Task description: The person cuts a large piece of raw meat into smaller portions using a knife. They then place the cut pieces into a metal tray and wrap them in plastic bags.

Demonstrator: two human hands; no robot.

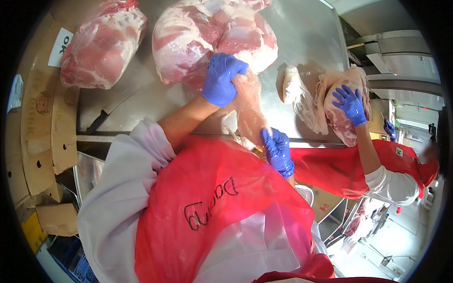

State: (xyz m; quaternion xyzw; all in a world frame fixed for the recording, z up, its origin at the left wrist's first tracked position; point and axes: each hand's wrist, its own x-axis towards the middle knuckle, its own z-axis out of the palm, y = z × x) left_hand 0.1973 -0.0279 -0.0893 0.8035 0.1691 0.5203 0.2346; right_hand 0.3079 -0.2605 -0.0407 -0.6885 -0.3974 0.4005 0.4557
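Observation:
A large boned-out piece of raw pork lies on the steel table with its pink and white side up. Right at its near edge, my left hand is closed on one end of a thin, pinkish, see-through mesh-like sleeve. Closer to my apron, my right hand grips the sleeve's lower end, its fingers pinched together. The material hangs stretched between both hands. A small whitish piece sits beside it; its kind is unclear.
Another raw pork cut lies at the far left, near a black-handled knife. Cardboard boxes line the left side. Rightward, white crumpled netting reaches a pork piece under a co-worker's gloved hand.

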